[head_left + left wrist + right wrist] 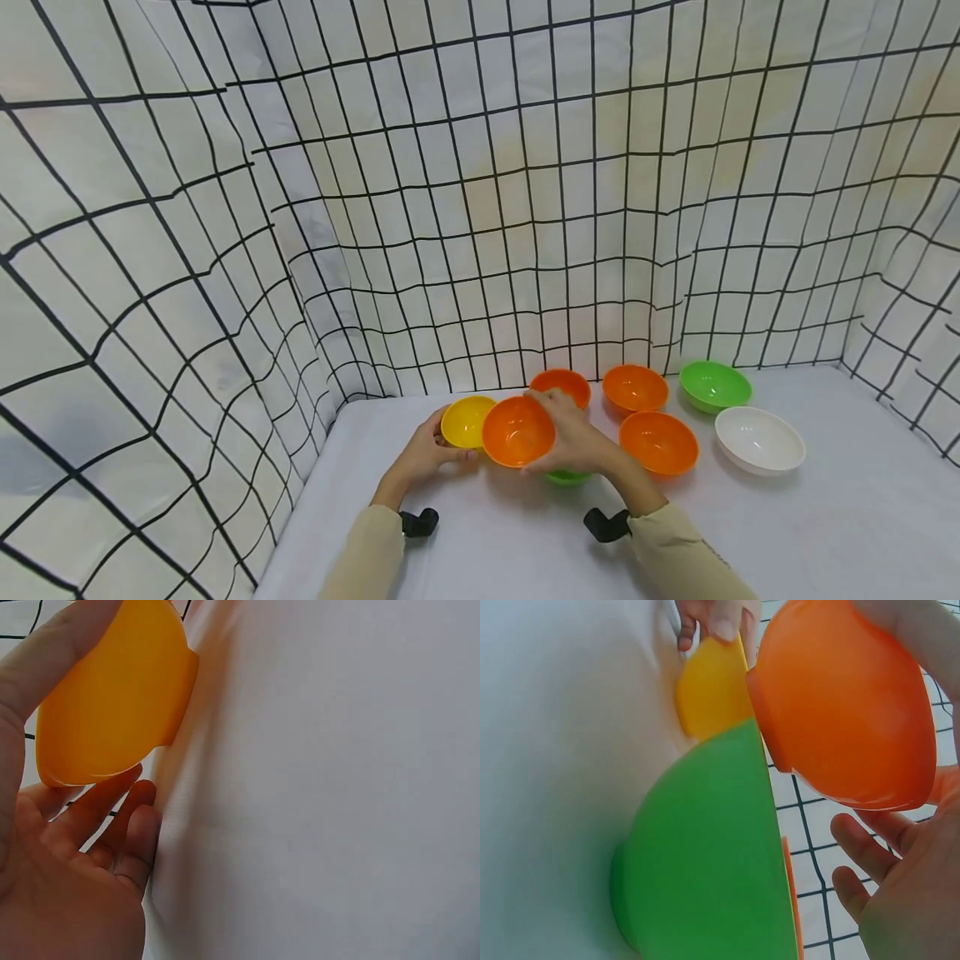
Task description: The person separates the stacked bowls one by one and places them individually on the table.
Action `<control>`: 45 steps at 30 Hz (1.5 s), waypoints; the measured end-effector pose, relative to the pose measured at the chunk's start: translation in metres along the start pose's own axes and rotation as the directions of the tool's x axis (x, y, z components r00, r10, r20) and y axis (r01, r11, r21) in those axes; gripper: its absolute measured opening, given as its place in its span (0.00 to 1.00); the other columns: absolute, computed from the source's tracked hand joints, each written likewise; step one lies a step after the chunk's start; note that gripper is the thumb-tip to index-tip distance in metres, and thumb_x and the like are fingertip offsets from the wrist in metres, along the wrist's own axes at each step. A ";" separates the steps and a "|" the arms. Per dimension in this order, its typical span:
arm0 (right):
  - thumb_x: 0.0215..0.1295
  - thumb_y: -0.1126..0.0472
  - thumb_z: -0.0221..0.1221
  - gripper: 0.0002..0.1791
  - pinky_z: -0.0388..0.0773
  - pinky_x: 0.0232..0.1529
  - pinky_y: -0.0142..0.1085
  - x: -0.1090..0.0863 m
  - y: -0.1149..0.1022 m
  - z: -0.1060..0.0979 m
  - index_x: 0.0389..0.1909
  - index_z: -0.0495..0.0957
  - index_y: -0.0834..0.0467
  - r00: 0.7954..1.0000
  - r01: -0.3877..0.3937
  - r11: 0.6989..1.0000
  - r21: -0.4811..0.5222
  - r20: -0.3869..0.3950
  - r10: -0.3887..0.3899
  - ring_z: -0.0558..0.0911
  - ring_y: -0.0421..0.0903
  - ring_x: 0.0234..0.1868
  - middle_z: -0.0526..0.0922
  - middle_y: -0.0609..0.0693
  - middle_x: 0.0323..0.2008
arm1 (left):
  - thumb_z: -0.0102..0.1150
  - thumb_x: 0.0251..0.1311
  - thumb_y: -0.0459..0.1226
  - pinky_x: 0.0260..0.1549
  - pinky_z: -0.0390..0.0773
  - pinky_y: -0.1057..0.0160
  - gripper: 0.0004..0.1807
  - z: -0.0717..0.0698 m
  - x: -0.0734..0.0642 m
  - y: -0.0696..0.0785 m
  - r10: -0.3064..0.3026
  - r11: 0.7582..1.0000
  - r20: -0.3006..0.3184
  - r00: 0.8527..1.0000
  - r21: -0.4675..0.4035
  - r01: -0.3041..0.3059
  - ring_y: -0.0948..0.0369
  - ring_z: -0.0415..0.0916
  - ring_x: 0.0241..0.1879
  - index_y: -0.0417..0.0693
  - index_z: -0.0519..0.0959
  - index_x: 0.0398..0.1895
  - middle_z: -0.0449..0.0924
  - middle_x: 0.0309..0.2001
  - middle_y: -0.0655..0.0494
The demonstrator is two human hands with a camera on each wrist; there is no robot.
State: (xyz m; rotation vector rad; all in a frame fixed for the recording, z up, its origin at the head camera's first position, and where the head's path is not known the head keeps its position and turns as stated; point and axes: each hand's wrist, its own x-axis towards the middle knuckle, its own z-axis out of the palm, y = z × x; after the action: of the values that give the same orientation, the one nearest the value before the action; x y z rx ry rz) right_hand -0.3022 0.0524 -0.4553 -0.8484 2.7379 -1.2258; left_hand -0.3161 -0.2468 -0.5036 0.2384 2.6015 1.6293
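My left hand (431, 450) grips a small yellow bowl (467, 423) by its side, thumb in front and fingers around the far side. In the left wrist view this bowl (120, 697) stands at the table surface. My right hand (573, 433) holds an orange bowl (519, 432) by its rim, raised off the table just right of the yellow one. Under the right hand a green bowl (567, 478) is mostly hidden in the head view. The right wrist view shows that green bowl (705, 855) large, below the raised orange bowl (847, 712).
Behind the right hand stands another orange bowl (562, 385). Farther right are two orange bowls (634, 388), a green bowl (716, 386) and a white bowl (760, 442). A white cloth with black grid lines (480, 192) walls the white table (510, 550) at the back and sides.
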 end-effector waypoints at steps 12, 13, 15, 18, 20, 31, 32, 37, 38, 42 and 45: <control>0.40 0.35 0.79 0.60 0.83 0.56 0.58 0.000 -0.008 0.018 0.75 0.64 0.49 1.000 -0.005 1.000 -0.026 -0.023 0.005 0.71 0.55 0.64 0.71 0.52 0.63 | 0.75 0.55 0.35 0.65 0.75 0.46 0.51 0.000 0.024 0.002 -0.062 0.997 -0.028 0.998 0.043 0.064 0.54 0.74 0.52 0.51 0.58 0.80 0.76 0.62 0.46; 0.40 0.35 0.79 0.60 0.83 0.57 0.58 0.001 -0.008 0.020 0.75 0.64 0.50 1.000 -0.005 1.000 -0.031 -0.025 0.005 0.70 0.55 0.64 0.71 0.52 0.64 | 0.75 0.55 0.35 0.64 0.76 0.47 0.51 0.000 0.025 0.003 -0.066 0.997 -0.028 0.997 0.047 0.067 0.54 0.74 0.51 0.52 0.58 0.80 0.76 0.61 0.46; 0.40 0.35 0.79 0.61 0.82 0.57 0.59 0.002 -0.008 0.023 0.75 0.64 0.51 0.999 -0.004 0.999 -0.045 -0.033 0.002 0.70 0.56 0.64 0.71 0.53 0.64 | 0.75 0.56 0.35 0.61 0.77 0.50 0.49 0.000 0.027 0.004 -0.071 0.996 -0.028 0.997 0.058 0.073 0.54 0.74 0.49 0.52 0.59 0.80 0.76 0.59 0.47; 0.40 0.34 0.78 0.62 0.79 0.61 0.61 0.004 -0.008 0.029 0.76 0.64 0.54 0.999 0.001 0.997 -0.075 -0.039 -0.004 0.68 0.57 0.66 0.71 0.54 0.66 | 0.75 0.57 0.36 0.57 0.79 0.53 0.45 -0.001 0.027 0.005 -0.065 0.995 -0.024 0.998 0.076 0.066 0.55 0.74 0.48 0.52 0.63 0.78 0.77 0.55 0.47; 0.40 0.33 0.78 0.62 0.74 0.65 0.64 0.005 -0.008 0.032 0.76 0.64 0.55 0.999 -0.001 0.995 -0.103 -0.042 -0.004 0.68 0.58 0.67 0.71 0.54 0.67 | 0.75 0.57 0.37 0.55 0.81 0.54 0.42 -0.002 0.027 0.004 -0.069 0.994 -0.017 0.998 0.088 0.070 0.55 0.76 0.48 0.52 0.66 0.76 0.78 0.54 0.48; 0.39 0.30 0.77 0.63 0.67 0.68 0.61 0.007 -0.008 0.045 0.75 0.65 0.56 0.999 -0.017 0.979 -0.201 -0.053 0.007 0.68 0.55 0.65 0.73 0.53 0.66 | 0.73 0.60 0.37 0.57 0.85 0.53 0.37 -0.004 0.025 0.000 -0.114 0.992 -0.005 0.993 0.062 0.114 0.55 0.79 0.51 0.52 0.70 0.73 0.81 0.56 0.50; 0.39 0.29 0.77 0.64 0.67 0.68 0.62 0.007 -0.008 0.046 0.75 0.65 0.56 0.999 -0.018 0.977 -0.212 -0.051 0.007 0.68 0.56 0.66 0.73 0.53 0.66 | 0.73 0.60 0.37 0.57 0.85 0.52 0.37 -0.004 0.025 0.000 -0.113 0.992 -0.004 0.994 0.056 0.113 0.55 0.79 0.51 0.52 0.70 0.73 0.81 0.56 0.50; 0.39 0.30 0.77 0.64 0.63 0.71 0.65 0.006 -0.010 0.051 0.75 0.65 0.59 0.999 -0.004 0.967 -0.256 -0.043 -0.008 0.68 0.59 0.68 0.74 0.56 0.66 | 0.70 0.62 0.34 0.60 0.83 0.49 0.36 -0.002 0.025 -0.003 -0.095 0.995 0.002 0.995 0.031 0.095 0.54 0.81 0.53 0.49 0.70 0.74 0.82 0.57 0.48; 0.39 0.30 0.77 0.65 0.62 0.71 0.65 0.006 -0.010 0.052 0.75 0.65 0.60 0.999 0.001 0.963 -0.270 -0.042 -0.013 0.67 0.59 0.68 0.74 0.57 0.66 | 0.70 0.62 0.34 0.61 0.82 0.48 0.36 -0.002 0.026 -0.003 -0.098 0.995 0.001 0.995 0.025 0.098 0.54 0.81 0.54 0.50 0.70 0.74 0.82 0.57 0.48; 0.39 0.29 0.77 0.64 0.60 0.73 0.65 0.006 -0.011 0.054 0.75 0.65 0.58 1.000 0.003 0.947 -0.321 -0.027 -0.013 0.67 0.62 0.71 0.74 0.58 0.68 | 0.69 0.64 0.34 0.63 0.80 0.46 0.36 -0.002 0.027 -0.004 -0.101 0.994 -0.003 0.995 0.030 0.101 0.55 0.81 0.54 0.49 0.69 0.75 0.82 0.57 0.49; 0.40 0.29 0.77 0.63 0.58 0.74 0.66 0.005 -0.011 0.055 0.75 0.65 0.57 1.000 0.000 0.941 -0.338 -0.015 -0.005 0.66 0.64 0.73 0.75 0.58 0.68 | 0.68 0.64 0.35 0.65 0.79 0.46 0.35 -0.002 0.028 -0.004 -0.097 0.995 0.000 0.995 0.031 0.097 0.54 0.81 0.56 0.49 0.68 0.75 0.83 0.58 0.49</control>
State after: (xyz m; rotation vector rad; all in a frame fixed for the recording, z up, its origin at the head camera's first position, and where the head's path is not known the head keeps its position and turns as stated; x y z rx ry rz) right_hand -0.2887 0.0060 -0.4846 -0.8657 3.0105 -0.7722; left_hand -0.3445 -0.2455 -0.5056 0.1123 2.5948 1.5579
